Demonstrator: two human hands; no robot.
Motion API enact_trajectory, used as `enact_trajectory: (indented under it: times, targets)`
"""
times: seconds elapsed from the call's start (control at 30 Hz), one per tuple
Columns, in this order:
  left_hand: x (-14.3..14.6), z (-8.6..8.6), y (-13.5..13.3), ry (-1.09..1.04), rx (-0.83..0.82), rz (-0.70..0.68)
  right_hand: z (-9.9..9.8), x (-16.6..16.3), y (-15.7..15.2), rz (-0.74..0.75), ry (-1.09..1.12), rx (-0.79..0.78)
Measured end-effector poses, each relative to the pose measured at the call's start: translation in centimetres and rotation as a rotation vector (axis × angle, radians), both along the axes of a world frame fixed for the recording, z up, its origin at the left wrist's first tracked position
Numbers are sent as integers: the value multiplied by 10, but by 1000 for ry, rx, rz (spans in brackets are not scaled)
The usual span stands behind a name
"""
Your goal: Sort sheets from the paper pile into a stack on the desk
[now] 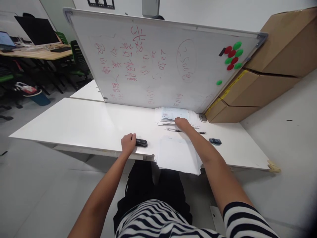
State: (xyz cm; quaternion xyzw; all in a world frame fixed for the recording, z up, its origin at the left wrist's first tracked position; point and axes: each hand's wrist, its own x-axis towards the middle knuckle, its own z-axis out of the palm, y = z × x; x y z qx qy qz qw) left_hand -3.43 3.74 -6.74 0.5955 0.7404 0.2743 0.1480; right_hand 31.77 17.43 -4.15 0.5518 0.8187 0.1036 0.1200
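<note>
My left hand [128,142] is closed around the end of a black stapler [141,143] lying on the white table [74,122]. My right hand [182,123] reaches forward onto a far stack of printed papers [170,114]; its fingers rest on the top sheets, and I cannot see whether they grip one. A second stack of white sheets [177,155] lies near the table's front edge, under my right forearm. A black pen [201,133] lies between the two stacks.
A whiteboard [158,62] with red writing and red and green magnets [232,56] leans behind the papers. Cardboard boxes [272,72] stand at right. A small dark object [215,141] lies right of my arm. Desks with monitors [37,31] fill the far left.
</note>
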Motion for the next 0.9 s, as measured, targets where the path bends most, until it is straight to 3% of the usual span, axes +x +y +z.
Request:
enact_trajectory:
  times: [0.13,0.27,0.33,0.4,0.5,0.67,0.9]
  targets:
    - [17,36,53,-287,-295,-83,-2,2,1,-37,28,14]
    - [88,74,118,-700,-364,-109,-2,0,-1,-113,81,59]
    - [129,84,141,-773,-415,-140,-1,-2,-3,-148,120,78]
    - [161,86,155,-809,-456,-153,-1,-5,-4,-187,166,96]
    - [185,81,171,-850,-476,-123,-2,-8,-4,-251,237,116]
    - [188,70,186,-895,-466,-72,-1,-7,-5,-308,340,104]
    - [188,57,179,-883,-391,-180,15,-9,-8,-292,499,33]
